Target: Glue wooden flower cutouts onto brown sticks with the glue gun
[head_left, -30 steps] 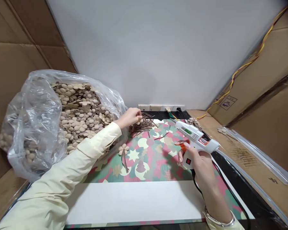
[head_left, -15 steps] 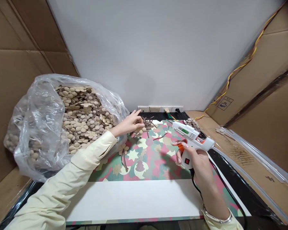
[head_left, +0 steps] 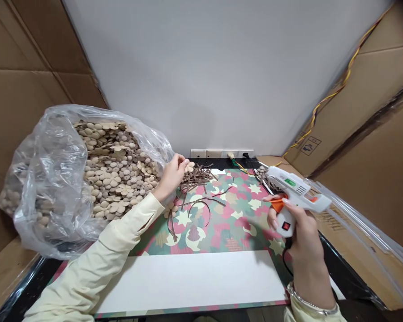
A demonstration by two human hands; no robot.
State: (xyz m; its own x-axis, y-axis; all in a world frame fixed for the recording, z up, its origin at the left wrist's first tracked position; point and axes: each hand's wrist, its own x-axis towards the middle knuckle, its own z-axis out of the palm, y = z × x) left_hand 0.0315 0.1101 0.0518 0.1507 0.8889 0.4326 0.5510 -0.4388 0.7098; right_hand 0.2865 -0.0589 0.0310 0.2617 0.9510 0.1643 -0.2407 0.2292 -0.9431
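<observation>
The left hand (head_left: 172, 175) curls its fingers over the far pile of thin brown strips (head_left: 198, 175), so whatever it pinches is hidden from me. The right hand (head_left: 300, 230) wraps the white plastic glue gun with orange trigger (head_left: 297, 190), covering most of the handle. Its black cord (head_left: 284, 258) slips behind the wrist. Folds of the clear plastic bag of tan wooden discs (head_left: 50, 179) cloud its near left contents. The cream left sleeve (head_left: 97, 264) runs off the near edge. Print on the brown cardboard box (head_left: 309, 145) at the right is too small to read.
</observation>
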